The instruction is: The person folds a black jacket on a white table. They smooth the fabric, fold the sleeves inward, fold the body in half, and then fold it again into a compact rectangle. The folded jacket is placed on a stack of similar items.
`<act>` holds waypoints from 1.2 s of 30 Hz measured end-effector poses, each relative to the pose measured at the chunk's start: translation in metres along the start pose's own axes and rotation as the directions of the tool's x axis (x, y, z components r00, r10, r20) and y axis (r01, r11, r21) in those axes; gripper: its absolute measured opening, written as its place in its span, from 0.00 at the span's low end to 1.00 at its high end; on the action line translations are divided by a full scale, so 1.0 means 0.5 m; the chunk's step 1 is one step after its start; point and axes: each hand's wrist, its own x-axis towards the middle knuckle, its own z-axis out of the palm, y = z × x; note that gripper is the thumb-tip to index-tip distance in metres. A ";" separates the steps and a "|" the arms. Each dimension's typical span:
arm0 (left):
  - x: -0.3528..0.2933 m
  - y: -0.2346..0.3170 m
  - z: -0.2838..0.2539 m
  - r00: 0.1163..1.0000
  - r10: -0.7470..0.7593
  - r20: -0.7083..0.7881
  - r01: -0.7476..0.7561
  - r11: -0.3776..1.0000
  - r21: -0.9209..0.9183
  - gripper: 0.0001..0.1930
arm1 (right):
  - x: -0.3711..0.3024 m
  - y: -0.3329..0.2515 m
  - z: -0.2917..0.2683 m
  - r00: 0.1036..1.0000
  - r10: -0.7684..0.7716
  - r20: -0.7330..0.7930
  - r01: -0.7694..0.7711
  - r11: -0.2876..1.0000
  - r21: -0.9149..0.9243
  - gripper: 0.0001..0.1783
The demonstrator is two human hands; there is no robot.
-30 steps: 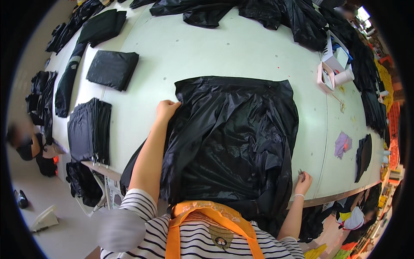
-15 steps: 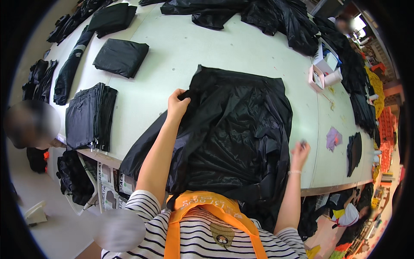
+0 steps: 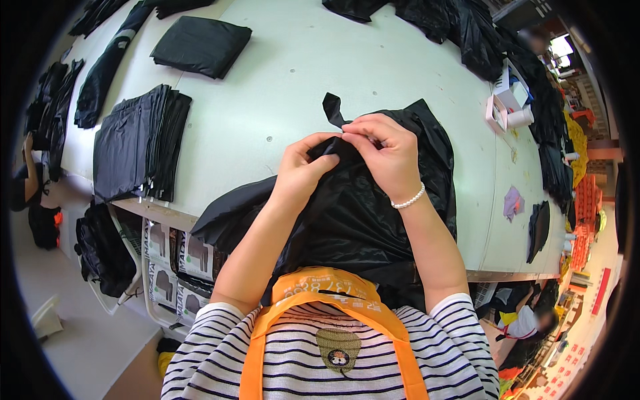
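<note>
A shiny black garment (image 3: 353,220) lies bunched on the table in front of me, spilling over the near edge. My left hand (image 3: 301,170) is closed, pinching its upper edge between thumb and fingers. Right beside it, my right hand (image 3: 387,150) pinches the same edge, and the fingertips of both hands almost meet. A short black flap of the cloth sticks up beyond them. Something dark shows within the curled right fingers; whether it is cloth or a small tool I cannot tell.
A stack of folded black garments (image 3: 137,143) stands on the left of the table (image 3: 267,87), with another folded black bundle (image 3: 200,47) farther back. Black cloth is heaped at the far right. Boxes (image 3: 510,93) and a purple scrap (image 3: 513,203) lie on the right.
My right hand has come from the table at the right to the garment's upper edge, next to my left hand. That edge is now gathered up, no longer spread flat.
</note>
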 end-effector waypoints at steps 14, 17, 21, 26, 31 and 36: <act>0.021 0.031 -0.031 0.988 -0.001 -0.154 -0.026 0.984 -0.176 0.10 | -0.010 0.016 0.024 0.998 0.064 -0.024 -0.065 0.996 -0.065 0.16; 0.028 0.037 -0.039 0.991 -0.021 -0.129 -0.006 0.978 -0.209 0.10 | -0.016 0.001 0.045 0.994 0.111 0.016 -0.107 0.982 -0.154 0.14; 0.031 0.049 -0.044 0.994 -0.036 -0.103 0.012 0.975 -0.222 0.09 | -0.004 0.014 0.078 0.998 -0.066 -0.021 0.060 0.979 -0.196 0.13; 0.035 0.055 -0.050 0.997 -0.031 -0.065 0.019 0.983 -0.180 0.09 | 0.015 0.006 0.085 0.992 -0.119 -0.040 0.105 0.963 -0.249 0.12; 0.042 0.057 -0.058 0.999 -0.036 -0.020 0.033 0.987 -0.155 0.09 | 0.018 -0.002 0.083 0.991 -0.113 -0.077 0.091 0.966 -0.241 0.11; 0.046 0.053 -0.060 0.998 -0.070 0.004 0.069 0.977 -0.199 0.09 | 0.010 0.007 0.091 0.991 -0.062 -0.119 0.046 0.990 -0.133 0.10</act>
